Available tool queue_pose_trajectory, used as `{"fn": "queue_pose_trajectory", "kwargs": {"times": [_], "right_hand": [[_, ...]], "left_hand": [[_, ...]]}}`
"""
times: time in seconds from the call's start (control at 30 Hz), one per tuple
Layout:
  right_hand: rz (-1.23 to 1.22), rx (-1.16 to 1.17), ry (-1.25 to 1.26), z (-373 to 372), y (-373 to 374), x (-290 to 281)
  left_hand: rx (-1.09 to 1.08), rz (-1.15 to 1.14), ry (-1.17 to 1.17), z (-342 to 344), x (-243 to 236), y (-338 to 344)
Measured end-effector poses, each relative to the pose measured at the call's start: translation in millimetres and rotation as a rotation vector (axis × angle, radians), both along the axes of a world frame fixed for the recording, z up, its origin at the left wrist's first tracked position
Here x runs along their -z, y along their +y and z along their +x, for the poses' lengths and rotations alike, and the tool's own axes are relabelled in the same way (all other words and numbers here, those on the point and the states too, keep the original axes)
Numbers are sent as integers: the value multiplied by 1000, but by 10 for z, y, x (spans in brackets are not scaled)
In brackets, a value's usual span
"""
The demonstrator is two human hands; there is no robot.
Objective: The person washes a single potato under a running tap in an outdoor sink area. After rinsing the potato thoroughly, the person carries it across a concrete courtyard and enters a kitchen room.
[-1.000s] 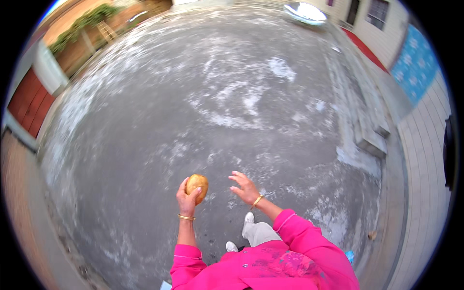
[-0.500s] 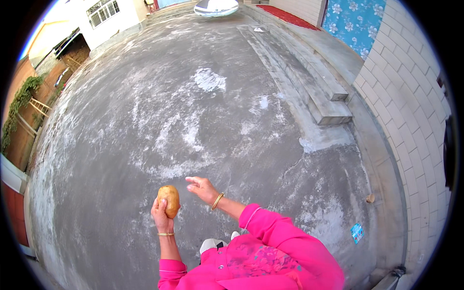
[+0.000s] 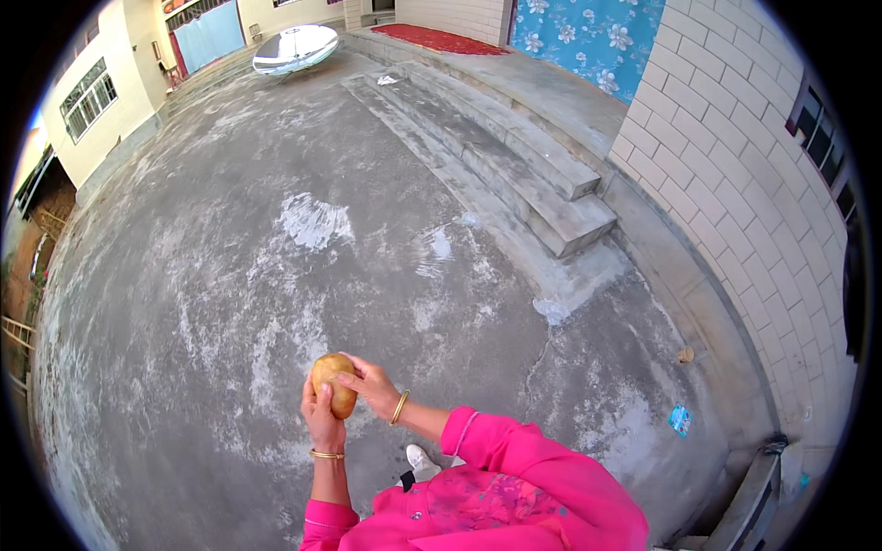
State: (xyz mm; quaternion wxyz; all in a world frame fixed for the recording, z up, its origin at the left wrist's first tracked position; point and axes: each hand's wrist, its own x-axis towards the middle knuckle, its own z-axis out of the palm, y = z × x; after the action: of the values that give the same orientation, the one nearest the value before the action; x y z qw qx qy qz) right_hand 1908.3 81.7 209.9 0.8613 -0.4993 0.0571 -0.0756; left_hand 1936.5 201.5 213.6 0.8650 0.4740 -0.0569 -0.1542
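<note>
A yellow-brown potato (image 3: pixel 331 375) is held up in front of me, above the concrete ground. My left hand (image 3: pixel 322 424) is closed around its lower left side, thumb along the front. From the right, my right hand (image 3: pixel 373 389) also grips it, with the thumb laid across its face and the fingers over its upper right edge. The potato hides part of the fingertips of both hands. Each wrist wears a gold-coloured bangle, below bright pink sleeves.
Low concrete steps (image 3: pixel 542 207) run along the right, beside a pale brick wall (image 3: pixel 726 156). A shiny dish (image 3: pixel 296 50) stands far off. A blue packet (image 3: pixel 679 420) and a small tan cup-like object (image 3: pixel 685 354) lie on the ground at right.
My right hand, apart from the potato before, has come left onto it and now grips it too. The view has turned to the right, and a white shoe shows further forward.
</note>
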Motion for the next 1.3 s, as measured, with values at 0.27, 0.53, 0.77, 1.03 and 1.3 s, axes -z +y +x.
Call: {"fn": "queue_pose_trajectory", "kwargs": {"times": [0.27,0.53,0.77,1.03,1.3], "right_hand": [[-29,308,16,1787,-949,-124],[-1,166,9,4054,-1584,-126],[-60,-69,-9,6044,-1564,-153],[-127,-103,-2,8378,-1753,-39],[5,113,41,10310,-2525,-180]], "left_hand": [[230,42,-51,1970,-142,-1142],[239,143,-104,4213,-210,-1616],[49,131,-30,5912,-258,-1488],[-13,99,-17,8139,-212,-1655],[129,142,-81,10363,-198,-2537]]}}
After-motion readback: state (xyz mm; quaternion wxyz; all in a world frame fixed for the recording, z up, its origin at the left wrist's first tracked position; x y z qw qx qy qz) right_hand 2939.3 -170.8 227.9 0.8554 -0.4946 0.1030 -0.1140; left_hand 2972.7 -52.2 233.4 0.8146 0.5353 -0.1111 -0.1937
